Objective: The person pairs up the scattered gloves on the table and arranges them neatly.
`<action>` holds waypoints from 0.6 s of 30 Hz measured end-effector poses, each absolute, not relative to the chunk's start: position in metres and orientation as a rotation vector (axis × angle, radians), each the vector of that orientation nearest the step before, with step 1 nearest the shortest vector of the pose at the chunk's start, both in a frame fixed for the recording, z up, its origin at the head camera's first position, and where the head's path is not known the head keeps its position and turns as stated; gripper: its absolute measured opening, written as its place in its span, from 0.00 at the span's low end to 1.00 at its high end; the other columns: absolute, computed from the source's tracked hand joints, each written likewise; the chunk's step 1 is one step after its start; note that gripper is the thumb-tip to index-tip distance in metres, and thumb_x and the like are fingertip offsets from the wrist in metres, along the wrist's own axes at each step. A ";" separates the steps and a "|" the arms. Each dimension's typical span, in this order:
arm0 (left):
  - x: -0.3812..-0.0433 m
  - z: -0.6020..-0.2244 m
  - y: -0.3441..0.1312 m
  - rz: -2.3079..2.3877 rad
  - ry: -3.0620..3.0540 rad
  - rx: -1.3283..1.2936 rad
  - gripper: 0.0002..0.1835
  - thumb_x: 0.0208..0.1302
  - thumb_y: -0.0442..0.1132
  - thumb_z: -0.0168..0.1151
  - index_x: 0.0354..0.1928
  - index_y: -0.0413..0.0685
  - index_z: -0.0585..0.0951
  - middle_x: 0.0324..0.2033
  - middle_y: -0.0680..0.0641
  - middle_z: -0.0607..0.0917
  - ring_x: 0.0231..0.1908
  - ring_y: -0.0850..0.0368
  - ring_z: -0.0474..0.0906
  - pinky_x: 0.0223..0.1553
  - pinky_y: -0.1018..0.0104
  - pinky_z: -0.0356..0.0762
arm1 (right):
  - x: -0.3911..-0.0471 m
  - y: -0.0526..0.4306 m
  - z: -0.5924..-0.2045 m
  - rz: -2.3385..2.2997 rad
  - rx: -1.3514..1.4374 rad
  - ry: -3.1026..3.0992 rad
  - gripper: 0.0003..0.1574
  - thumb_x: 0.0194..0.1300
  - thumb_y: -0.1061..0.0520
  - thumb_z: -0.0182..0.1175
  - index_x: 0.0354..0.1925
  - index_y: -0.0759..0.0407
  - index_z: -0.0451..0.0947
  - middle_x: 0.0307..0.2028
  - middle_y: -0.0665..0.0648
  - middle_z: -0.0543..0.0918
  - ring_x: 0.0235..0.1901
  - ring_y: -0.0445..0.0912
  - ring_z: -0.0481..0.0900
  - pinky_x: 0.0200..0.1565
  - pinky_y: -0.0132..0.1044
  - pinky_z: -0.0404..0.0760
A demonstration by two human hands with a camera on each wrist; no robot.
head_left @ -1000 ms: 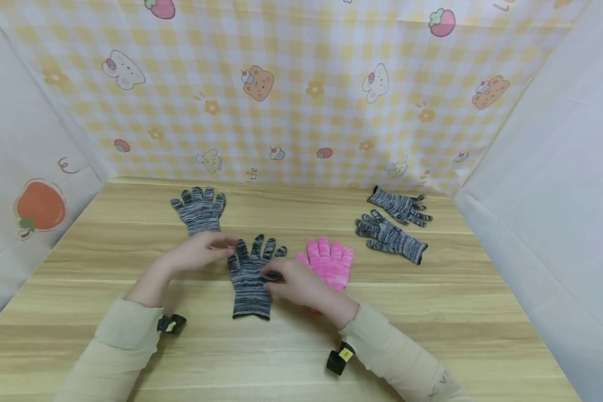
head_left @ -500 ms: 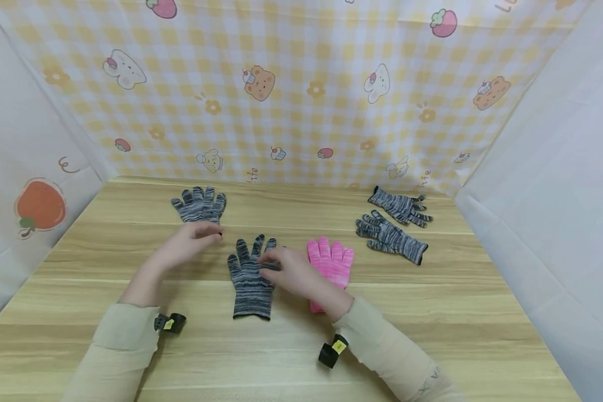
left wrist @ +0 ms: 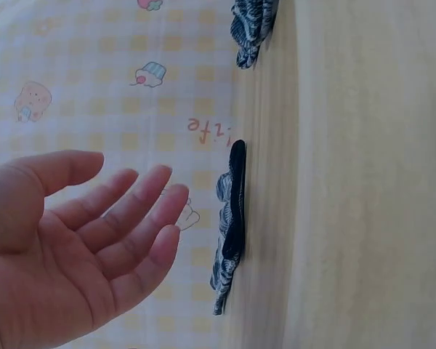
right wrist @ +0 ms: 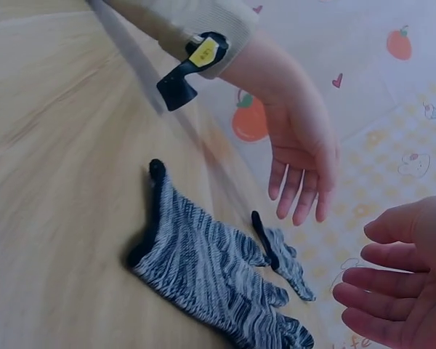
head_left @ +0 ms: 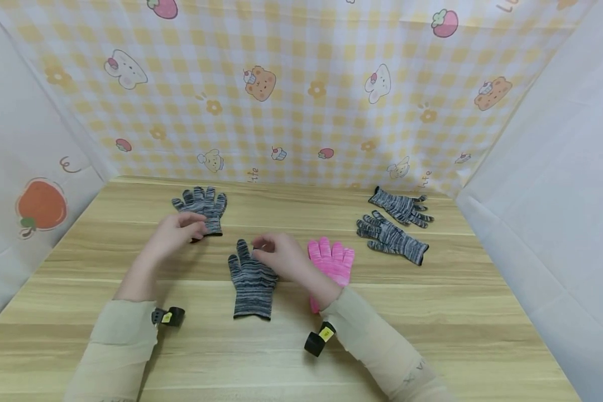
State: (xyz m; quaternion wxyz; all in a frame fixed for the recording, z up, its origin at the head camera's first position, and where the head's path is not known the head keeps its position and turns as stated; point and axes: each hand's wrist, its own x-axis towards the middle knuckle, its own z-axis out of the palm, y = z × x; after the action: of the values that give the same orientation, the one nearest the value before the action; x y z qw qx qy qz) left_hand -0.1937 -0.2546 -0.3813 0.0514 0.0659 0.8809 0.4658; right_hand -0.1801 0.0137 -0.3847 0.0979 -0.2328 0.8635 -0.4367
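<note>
My left hand (head_left: 173,234) hovers by the cuff of a grey-black striped knit glove (head_left: 208,209) at the back left. In the left wrist view its fingers (left wrist: 131,240) are relaxed and hold nothing, apart from that glove's dark cuff (left wrist: 236,196). My right hand (head_left: 281,257) is above the fingers of a second striped glove (head_left: 253,287) lying flat at the middle, palm area and cuff showing. The right wrist view has this hand (right wrist: 400,283) loosely bent, with nothing in it, over the middle glove (right wrist: 203,262).
A pink glove (head_left: 331,265) lies just right of the middle glove, partly behind my right forearm. Two more striped gloves (head_left: 402,206) (head_left: 394,240) lie at the back right. A checked cloth (head_left: 301,100) hangs behind the wooden table (head_left: 432,335).
My left hand has moved left and back, away from the middle glove towards the back-left glove. My right hand has shifted back and slightly left over the middle glove's fingers. The gloves have stayed put.
</note>
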 end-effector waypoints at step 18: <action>-0.211 -0.378 -0.272 1.459 2.658 -0.077 0.25 0.75 0.40 0.41 0.61 0.23 0.65 0.49 0.26 0.76 0.44 0.39 0.78 0.44 0.55 0.80 | -0.206 -0.013 -0.380 -1.621 -0.403 2.319 0.18 0.68 0.55 0.59 0.52 0.63 0.79 0.38 0.54 0.84 0.40 0.47 0.82 0.42 0.36 0.80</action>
State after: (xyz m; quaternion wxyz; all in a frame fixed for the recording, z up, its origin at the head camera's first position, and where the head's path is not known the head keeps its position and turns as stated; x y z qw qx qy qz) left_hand -0.2108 -0.2721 -0.3778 0.0542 -0.0254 0.8751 0.4802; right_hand -0.2063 -0.0134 -0.3798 0.1413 -0.1396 0.8033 -0.5615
